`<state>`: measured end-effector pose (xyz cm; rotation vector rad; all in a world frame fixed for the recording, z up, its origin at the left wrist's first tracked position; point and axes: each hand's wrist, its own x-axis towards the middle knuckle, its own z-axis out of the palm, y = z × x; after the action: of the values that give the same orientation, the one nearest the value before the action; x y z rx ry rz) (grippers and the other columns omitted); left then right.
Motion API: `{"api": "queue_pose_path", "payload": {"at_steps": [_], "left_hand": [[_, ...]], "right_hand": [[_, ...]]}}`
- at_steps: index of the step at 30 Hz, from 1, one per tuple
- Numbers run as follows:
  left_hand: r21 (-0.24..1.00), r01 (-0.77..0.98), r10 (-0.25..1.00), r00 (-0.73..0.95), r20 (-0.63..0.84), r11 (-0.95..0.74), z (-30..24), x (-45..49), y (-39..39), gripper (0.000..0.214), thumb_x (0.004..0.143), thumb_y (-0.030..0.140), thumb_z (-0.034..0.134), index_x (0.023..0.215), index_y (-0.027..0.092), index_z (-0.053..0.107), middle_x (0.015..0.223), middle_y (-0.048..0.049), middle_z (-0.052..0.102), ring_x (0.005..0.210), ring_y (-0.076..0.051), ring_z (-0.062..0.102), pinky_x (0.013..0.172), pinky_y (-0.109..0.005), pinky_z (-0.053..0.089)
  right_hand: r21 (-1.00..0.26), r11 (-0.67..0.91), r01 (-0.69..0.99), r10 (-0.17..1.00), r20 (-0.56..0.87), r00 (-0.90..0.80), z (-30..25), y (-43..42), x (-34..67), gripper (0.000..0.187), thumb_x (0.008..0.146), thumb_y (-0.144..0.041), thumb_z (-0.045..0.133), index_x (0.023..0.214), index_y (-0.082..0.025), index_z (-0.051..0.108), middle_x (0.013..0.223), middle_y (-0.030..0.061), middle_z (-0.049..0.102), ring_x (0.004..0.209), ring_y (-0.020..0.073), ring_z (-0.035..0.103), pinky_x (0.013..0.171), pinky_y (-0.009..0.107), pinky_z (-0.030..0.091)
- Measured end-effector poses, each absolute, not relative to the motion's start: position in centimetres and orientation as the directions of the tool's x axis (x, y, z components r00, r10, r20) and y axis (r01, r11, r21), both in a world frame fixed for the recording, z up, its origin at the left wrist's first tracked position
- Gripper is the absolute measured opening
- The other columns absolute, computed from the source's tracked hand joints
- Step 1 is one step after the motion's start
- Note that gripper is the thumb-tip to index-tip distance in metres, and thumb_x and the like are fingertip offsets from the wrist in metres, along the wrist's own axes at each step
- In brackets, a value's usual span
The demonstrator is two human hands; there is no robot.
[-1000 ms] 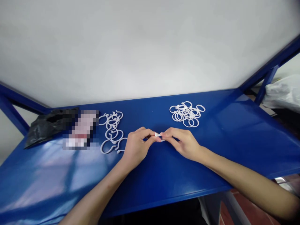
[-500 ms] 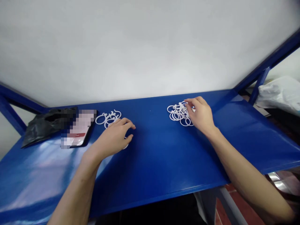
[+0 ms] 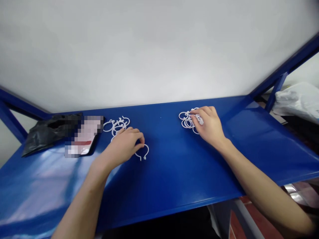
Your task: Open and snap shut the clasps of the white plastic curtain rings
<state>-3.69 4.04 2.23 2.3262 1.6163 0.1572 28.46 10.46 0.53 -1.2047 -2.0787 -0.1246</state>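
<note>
Reference for all positions: the blue table (image 3: 169, 172).

Left hand (image 3: 126, 141): located over the left half of the table, midway between its rear and front edges. The thumb and fingers pinch a white split ring (image 3: 148, 151) at the side facing the table's rear edge. The gap of the ring, with a small catch at one end, faces the table's front edge. Whether the ring touches the table surface cannot be determined.

Left ring cluster (image 3: 119, 125): several white rings overlap on the left half of the table, toward the rear edge. The left hand covers the portion nearest the table's front edge.

Right hand (image 3: 210, 124): located over the right half of the table, toward the rear edge. The fingers are bent over the right ring pile (image 3: 187, 122), with the thumb low against it. Whether they grip a ring cannot be determined. The pile consists of overlapping white rings, partly hidden by the hand.

Flat dark-edged device (image 3: 86, 134): lies near the left end of the table; part of it is pixelated. Black plastic bag (image 3: 41, 136): lies crumpled at the table's left end. White wall (image 3: 159, 53): stands behind the table's rear edge.
</note>
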Motion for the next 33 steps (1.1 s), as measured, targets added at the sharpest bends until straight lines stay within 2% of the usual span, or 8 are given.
{"api": "queue_pose_path", "payload": {"at_steps": [2,6,10,13,18,22,26,33], "left_hand": [[0.364,0.887,0.949,0.314,-0.022,-0.285,2.2,-2.3,3.8,0.011,0.090,0.031,0.056,0.086,0.024,0.064,0.084,-0.0032,0.069,0.086,-0.024,0.063,0.083,-0.040,0.046],[0.674,0.711,0.965,0.263,0.006,-0.198,2.1,0.6,3.1,0.007,0.094,0.030,0.054,0.092,0.024,0.056,0.072,0.0034,0.070,0.064,-0.015,0.064,0.065,-0.027,0.044],[0.819,0.561,0.955,0.291,-0.062,-0.118,1.7,1.8,2.8,0.009,0.096,0.030,0.052,0.093,0.023,0.056,0.070,0.0053,0.072,0.064,-0.013,0.066,0.063,-0.024,0.045],[0.822,0.555,0.952,0.302,-0.055,-0.129,1.3,2.0,2.7,0.016,0.097,0.033,0.051,0.094,0.022,0.062,0.076,0.0027,0.073,0.069,-0.014,0.067,0.064,-0.025,0.046],[0.780,0.553,0.951,0.253,0.178,-0.293,1.5,2.3,2.4,0.022,0.098,0.027,0.047,0.105,0.024,0.068,0.100,-0.0005,0.075,0.091,-0.015,0.068,0.081,-0.028,0.050],[0.826,0.504,0.947,0.306,0.102,-0.252,2.0,2.8,2.1,0.024,0.098,0.033,0.053,0.116,0.025,0.066,0.103,-0.0004,0.074,0.088,-0.015,0.068,0.079,-0.027,0.051],[0.812,0.528,0.940,0.333,0.071,-0.248,1.5,3.0,2.0,0.019,0.099,0.033,0.055,0.105,0.025,0.070,0.100,0.0007,0.075,0.088,-0.015,0.068,0.079,-0.027,0.049],[0.778,0.525,0.922,0.344,0.176,-0.345,0.2,3.2,1.7,0.021,0.097,0.017,0.055,0.100,0.026,0.074,0.095,0.0025,0.077,0.083,-0.013,0.069,0.075,-0.024,0.048]], "right_hand": [[-0.311,0.661,0.683,0.695,0.596,-0.401,0.4,9.0,27.1,0.017,0.099,-0.028,0.056,0.109,-0.023,0.068,0.104,0.0077,0.071,0.099,0.0244,0.063,0.090,0.045,0.053],[-0.413,0.802,0.431,0.590,0.440,-0.677,0.0,6.3,25.0,0.030,0.100,-0.026,0.054,0.129,-0.022,0.059,0.117,0.0088,0.066,0.096,0.0184,0.067,0.081,0.036,0.060],[-0.391,0.859,0.330,0.492,0.455,-0.742,-0.3,5.5,24.4,0.026,0.100,-0.019,0.050,0.123,-0.021,0.063,0.133,0.0136,0.058,0.102,0.0183,0.068,0.080,0.036,0.062],[-0.427,0.869,0.249,0.462,0.523,-0.716,-0.3,5.8,24.6,0.021,0.101,-0.020,0.052,0.117,-0.021,0.066,0.125,0.0104,0.066,0.105,0.0173,0.068,0.085,0.035,0.062],[-0.438,0.867,0.239,0.482,0.612,-0.627,-0.6,6.0,24.7,0.021,0.100,-0.021,0.057,0.117,-0.019,0.068,0.102,0.0082,0.073,0.089,0.0155,0.070,0.075,0.029,0.063],[-0.461,0.837,0.296,0.544,0.632,-0.552,-0.8,5.9,24.6,0.019,0.098,-0.021,0.062,0.115,-0.017,0.068,0.096,0.0069,0.074,0.083,0.0146,0.071,0.073,0.027,0.061],[-0.521,0.795,0.313,0.601,0.601,-0.527,-0.5,5.7,24.5,0.012,0.095,-0.024,0.067,0.104,-0.017,0.068,0.092,0.0043,0.075,0.081,0.0136,0.072,0.074,0.025,0.060],[-0.482,0.853,0.199,0.489,0.608,-0.626,-0.4,5.5,24.4,0.008,0.098,-0.019,0.061,0.102,-0.017,0.067,0.093,0.0057,0.074,0.085,0.0149,0.070,0.074,0.027,0.060]]}}
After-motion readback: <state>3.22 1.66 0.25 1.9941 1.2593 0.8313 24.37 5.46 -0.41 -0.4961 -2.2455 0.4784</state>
